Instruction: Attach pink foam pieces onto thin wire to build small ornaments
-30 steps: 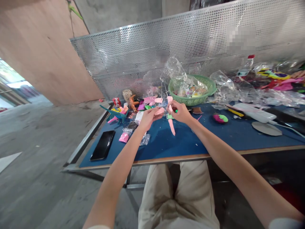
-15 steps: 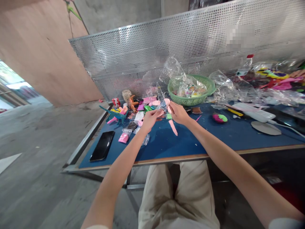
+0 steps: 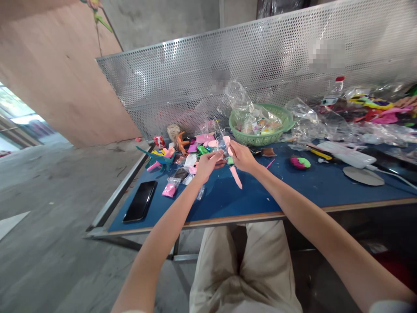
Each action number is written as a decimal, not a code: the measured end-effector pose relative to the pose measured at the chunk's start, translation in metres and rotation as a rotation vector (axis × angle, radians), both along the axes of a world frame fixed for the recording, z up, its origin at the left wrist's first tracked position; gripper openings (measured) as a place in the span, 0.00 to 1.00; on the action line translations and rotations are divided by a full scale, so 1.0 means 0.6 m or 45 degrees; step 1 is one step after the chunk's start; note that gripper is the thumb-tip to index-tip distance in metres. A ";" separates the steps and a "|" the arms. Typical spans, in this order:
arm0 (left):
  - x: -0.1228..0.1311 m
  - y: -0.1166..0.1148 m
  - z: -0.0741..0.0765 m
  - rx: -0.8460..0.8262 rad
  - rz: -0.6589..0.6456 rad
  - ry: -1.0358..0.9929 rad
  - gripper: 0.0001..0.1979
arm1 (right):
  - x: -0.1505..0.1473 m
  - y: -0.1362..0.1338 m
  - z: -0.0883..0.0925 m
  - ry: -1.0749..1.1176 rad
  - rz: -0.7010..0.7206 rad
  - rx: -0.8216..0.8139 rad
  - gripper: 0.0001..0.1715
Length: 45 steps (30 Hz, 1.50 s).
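Both my hands meet above the blue table [image 3: 293, 191]. My right hand [image 3: 240, 156] is closed on a long pink clay strip [image 3: 236, 176] that hangs down from it, with another pink bit showing above the fingers. My left hand [image 3: 208, 164] is pinched shut right beside it, fingertips touching the pink clay near the right hand. What exactly the left fingers hold is too small to make out. Behind the hands lie pink clay pieces and crumpled clear plastic [image 3: 216, 135].
A black phone [image 3: 140, 201] lies near the table's left front edge. A teal dinosaur toy [image 3: 159, 157], an orange figure and small clay bags crowd the left rear. A green basket [image 3: 261, 124], a pink-green clay lump [image 3: 300, 162], a grey disc [image 3: 364, 176], plastic wrap and a perforated metal panel stand behind.
Both hands have shifted slightly away from me and closer together; the pink piece the left hand showed earlier is now hidden by its fingers. The hanging strip stays in the right hand.
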<state>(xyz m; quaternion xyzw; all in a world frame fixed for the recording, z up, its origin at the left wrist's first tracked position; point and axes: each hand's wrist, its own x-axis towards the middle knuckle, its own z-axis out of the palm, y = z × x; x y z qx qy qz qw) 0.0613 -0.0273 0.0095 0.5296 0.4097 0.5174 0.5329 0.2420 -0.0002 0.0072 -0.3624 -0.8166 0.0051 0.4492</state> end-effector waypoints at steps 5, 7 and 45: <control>0.003 -0.002 -0.002 0.040 0.004 0.018 0.18 | -0.005 -0.004 -0.001 0.007 0.029 -0.011 0.16; 0.004 -0.003 -0.003 0.057 0.009 0.022 0.18 | -0.006 -0.005 -0.001 0.028 0.037 -0.019 0.16; 0.002 0.003 0.001 -0.015 0.034 -0.239 0.22 | -0.005 0.004 -0.003 -0.085 -0.145 0.082 0.18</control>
